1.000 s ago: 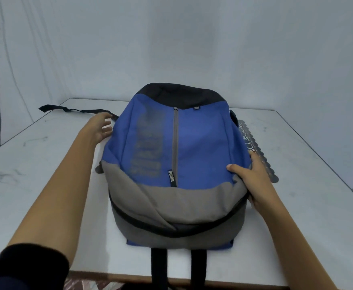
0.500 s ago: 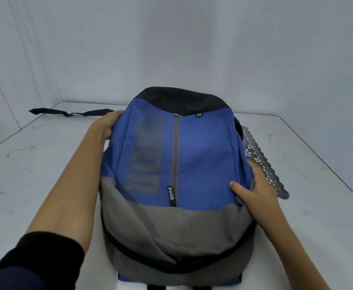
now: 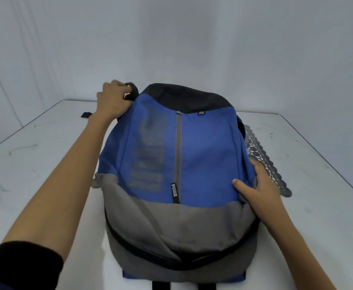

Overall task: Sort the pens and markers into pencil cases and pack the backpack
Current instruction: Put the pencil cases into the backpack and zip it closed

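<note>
Nearest us, the backpack (image 3: 192, 153) lies flat on the table (image 3: 35, 164), grey end toward us. Our right hand (image 3: 257, 185) grips its right flank, thumb on the blue panel. Farther off, our left hand (image 3: 110, 99) curls round a black strap (image 3: 132, 91). No pens or cases show, so we judge packing nearly done. Room lies leftward, while a lace mat (image 3: 263, 162) sits against the right flank.
</note>
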`<state>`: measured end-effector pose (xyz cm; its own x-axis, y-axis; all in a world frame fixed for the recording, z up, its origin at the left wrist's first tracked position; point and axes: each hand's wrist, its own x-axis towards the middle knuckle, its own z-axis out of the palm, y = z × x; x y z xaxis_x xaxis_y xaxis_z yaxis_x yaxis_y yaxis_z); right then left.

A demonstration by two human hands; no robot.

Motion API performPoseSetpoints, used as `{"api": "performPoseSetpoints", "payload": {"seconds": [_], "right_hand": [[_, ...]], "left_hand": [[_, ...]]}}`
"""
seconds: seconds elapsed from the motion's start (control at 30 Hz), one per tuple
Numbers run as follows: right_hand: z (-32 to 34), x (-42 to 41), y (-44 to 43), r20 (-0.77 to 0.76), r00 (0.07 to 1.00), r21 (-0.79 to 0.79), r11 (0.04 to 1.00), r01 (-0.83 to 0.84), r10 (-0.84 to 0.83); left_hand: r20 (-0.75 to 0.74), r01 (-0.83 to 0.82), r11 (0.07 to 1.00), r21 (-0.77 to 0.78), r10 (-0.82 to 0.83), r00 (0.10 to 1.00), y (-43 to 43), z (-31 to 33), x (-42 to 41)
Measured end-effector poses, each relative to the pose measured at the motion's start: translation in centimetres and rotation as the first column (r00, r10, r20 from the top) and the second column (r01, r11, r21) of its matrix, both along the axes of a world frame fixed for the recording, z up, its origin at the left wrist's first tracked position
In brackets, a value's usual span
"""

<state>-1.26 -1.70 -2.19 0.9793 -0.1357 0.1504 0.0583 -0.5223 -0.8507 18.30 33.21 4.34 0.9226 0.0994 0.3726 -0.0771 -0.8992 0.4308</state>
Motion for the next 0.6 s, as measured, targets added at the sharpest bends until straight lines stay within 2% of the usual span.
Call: {"api": "performPoseSetpoints", "payload": {"seconds": [0.07, 0.13, 0.2, 0.23, 0.33, 0.43, 0.53, 0.6], "right_hand": [[0.0, 0.0, 0.0, 0.001, 1.0, -0.006, 1.0, 0.004, -0.004], [0.0, -0.1, 0.0, 0.001, 1.0, -0.018, 1.0, 0.006, -0.006], [0.0, -0.1, 0.0, 0.003, 1.0, -0.02, 1.0, 0.008, -0.008], [0.0, -0.1, 0.0, 0.004, 1.0, -0.017, 1.0, 0.008, -0.008], [0.1, -0.1, 0.0, 0.005, 1.0, -0.025, 1.0, 0.006, -0.006], [0.0, -0.2, 0.1, 0.003, 1.0, -0.015, 1.0, 0.002, -0.002], [0.0, -0.1, 0.0, 0.001, 1.0, -0.011, 1.0, 0.004, -0.004], [0.0, -0.1, 0.0, -0.001, 1.0, -0.011, 1.0, 0.006, -0.006]], "left_hand": [[0.165, -0.002, 0.99, 0.142, -0.022, 0.986, -0.1, -0.3, -0.3], [0.315, 0.019, 0.985, 0.17, -0.072, 0.946, -0.2, -0.8, -0.6], [0.36, 0.067, 0.982, 0.176, -0.128, 0.924, 0.0, -1.2, -0.3], [0.315, 0.112, 0.985, 0.132, -0.149, 0.937, 0.1, -1.3, -0.2], [0.189, 0.24, 0.959, -0.153, -0.21, 0.959, -0.3, -1.2, -1.0], [0.201, 0.264, 0.891, -0.37, -0.2, 0.959, -0.4, -1.4, -1.6], [0.273, 0.275, 0.71, -0.649, -0.12, 0.955, -0.4, -1.6, -1.4], [0.223, 0.188, 0.557, -0.809, -0.004, 0.975, -0.1, -1.9, -1.0]]}}
